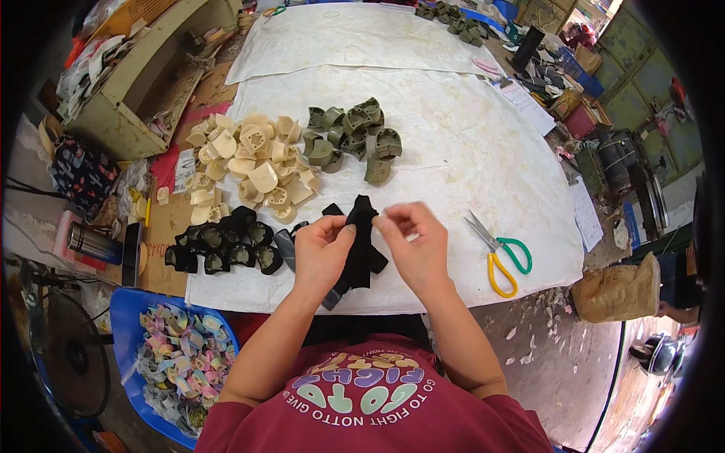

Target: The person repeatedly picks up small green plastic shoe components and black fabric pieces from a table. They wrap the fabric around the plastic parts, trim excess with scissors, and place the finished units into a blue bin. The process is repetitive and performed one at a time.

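Note:
A piece of black fabric (361, 253) hangs upright between my hands above the white-covered table. My left hand (321, 245) is closed, pinching its left side between thumb and fingers. My right hand (414, 238) is closed too, its thumb and forefinger at the fabric's upper right edge; its other fingers are slightly blurred. More dark strips (331, 298) lie under and beside the fabric, partly hidden by it and my left hand. To the left sits a cluster of small cup-shaped pieces covered in black (242, 240).
Beyond are a heap of cream plastic cup-shaped pieces (263, 178) and several olive-green ones (355, 130). Scissors with green and yellow handles (498, 253) lie open at right. A blue tub (127, 362) of colourful pieces stands lower left, beside a fan (72, 351). A metal flask (92, 243) stands at left.

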Tool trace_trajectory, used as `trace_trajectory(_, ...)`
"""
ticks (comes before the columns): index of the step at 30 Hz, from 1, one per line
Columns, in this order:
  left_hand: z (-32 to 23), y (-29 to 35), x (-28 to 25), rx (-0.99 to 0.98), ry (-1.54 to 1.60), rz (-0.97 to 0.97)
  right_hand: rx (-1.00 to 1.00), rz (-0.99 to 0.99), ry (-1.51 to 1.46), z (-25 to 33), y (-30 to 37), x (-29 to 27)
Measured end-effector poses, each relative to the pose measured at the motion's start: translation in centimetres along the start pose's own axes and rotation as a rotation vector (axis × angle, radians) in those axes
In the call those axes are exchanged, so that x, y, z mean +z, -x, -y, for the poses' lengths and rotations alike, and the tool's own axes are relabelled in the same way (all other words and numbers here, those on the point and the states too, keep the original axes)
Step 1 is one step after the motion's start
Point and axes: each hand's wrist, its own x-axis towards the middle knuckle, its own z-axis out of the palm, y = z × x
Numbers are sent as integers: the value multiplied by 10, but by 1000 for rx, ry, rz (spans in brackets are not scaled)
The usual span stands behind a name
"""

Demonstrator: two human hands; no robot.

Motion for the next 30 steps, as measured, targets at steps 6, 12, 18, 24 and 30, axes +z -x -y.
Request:
trace_trajectory(6,-12,18,17,341,-358,-29,357,213,-307,-11,0,-4)
trace_trajectory(12,-9,18,16,545,-571,-18,432,283,-222,1,-5,-13)
trace_trajectory(18,-22,24,19,241,-215,30,543,357,-394,-3,-9,-23)
trace_trajectory(24,-29,24,15,66,2,81,546,427,-405,4,-12,-29)
trace_trajectory(30,-31,23,14,71,21,117,483,432,-342,5,-12,-29)
